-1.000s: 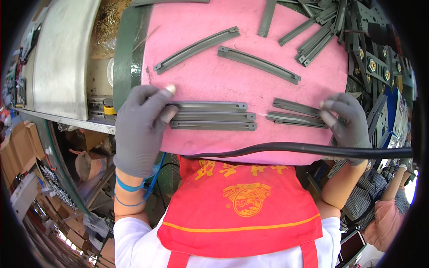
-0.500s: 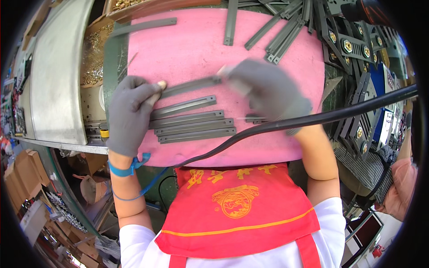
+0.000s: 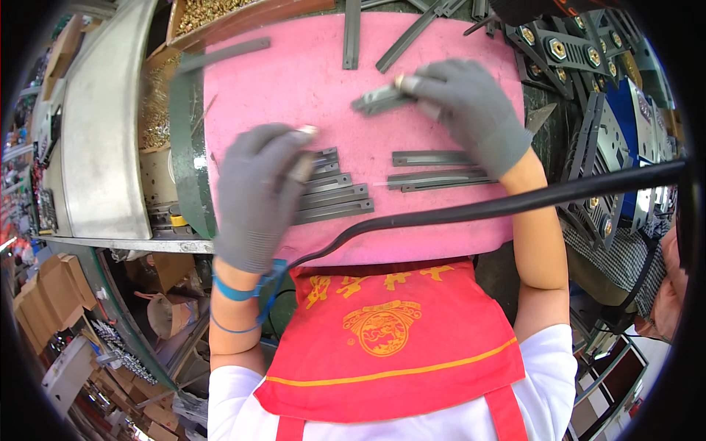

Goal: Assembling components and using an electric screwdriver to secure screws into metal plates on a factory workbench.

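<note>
My right hand point(image 3: 471, 110), gloved in grey with a bare fingertip showing, grips a small bundle of dark grey metal bars point(image 3: 384, 99) above the pink mat point(image 3: 287, 81). The bundle is blurred, so I cannot tell how many bars are in it. My left hand point(image 3: 261, 191), in a matching glove, hovers over the left row of flat metal bars point(image 3: 334, 200) and covers their left ends. Its thumb and forefinger look apart, with nothing visible between them. Beneath my right wrist, another group of bars point(image 3: 434, 181) lies on the mat.
A black cable point(image 3: 471, 213) crosses in front of my hands. Loose bars point(image 3: 351, 37) lie at the mat's far edge. Dark plates with brass nuts point(image 3: 557, 48) pile up at the far right. At the far left, a box point(image 3: 246, 16) holds small brass parts.
The bar that spanned both hands has left my left hand. My right hand has moved up with bars in it. My left hand has shifted right, over the left row.
</note>
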Available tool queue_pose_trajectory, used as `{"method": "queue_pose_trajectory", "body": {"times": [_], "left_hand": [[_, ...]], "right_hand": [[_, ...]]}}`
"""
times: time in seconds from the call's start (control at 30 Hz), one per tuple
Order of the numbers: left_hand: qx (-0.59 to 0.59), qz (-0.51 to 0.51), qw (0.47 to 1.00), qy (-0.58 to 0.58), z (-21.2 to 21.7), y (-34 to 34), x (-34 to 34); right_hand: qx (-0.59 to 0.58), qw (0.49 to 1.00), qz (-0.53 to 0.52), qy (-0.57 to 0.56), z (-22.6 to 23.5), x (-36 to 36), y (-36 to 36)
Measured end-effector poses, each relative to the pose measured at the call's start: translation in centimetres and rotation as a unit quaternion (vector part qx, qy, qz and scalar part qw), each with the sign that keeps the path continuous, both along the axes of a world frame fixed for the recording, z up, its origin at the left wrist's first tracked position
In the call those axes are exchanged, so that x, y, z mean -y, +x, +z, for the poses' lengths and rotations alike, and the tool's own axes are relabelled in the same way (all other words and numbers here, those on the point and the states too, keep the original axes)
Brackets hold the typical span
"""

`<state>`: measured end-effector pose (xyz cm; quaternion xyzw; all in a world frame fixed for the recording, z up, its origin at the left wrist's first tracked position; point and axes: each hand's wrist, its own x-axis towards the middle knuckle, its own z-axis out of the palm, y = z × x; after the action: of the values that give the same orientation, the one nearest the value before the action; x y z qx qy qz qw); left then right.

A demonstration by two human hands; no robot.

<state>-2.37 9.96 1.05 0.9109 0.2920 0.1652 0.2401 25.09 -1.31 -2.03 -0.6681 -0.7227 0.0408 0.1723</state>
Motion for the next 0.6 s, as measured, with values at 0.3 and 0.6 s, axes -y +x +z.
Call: {"method": "queue_pose_trajectory", "body": {"times": [0.3,0.6], "left_hand": [[0.023,-0.258,0.947,0.192,-4.5,9.3,7.5],[0.068,-0.369,0.908,0.188,-3.4,17.4,5.5]], "right_hand": [[-0.157,0.954,-0.226,-0.115,2.6,9.6,-3.0],[-0.590,0.705,-0.393,-0.036,3.3,13.1,-4.5]]}}
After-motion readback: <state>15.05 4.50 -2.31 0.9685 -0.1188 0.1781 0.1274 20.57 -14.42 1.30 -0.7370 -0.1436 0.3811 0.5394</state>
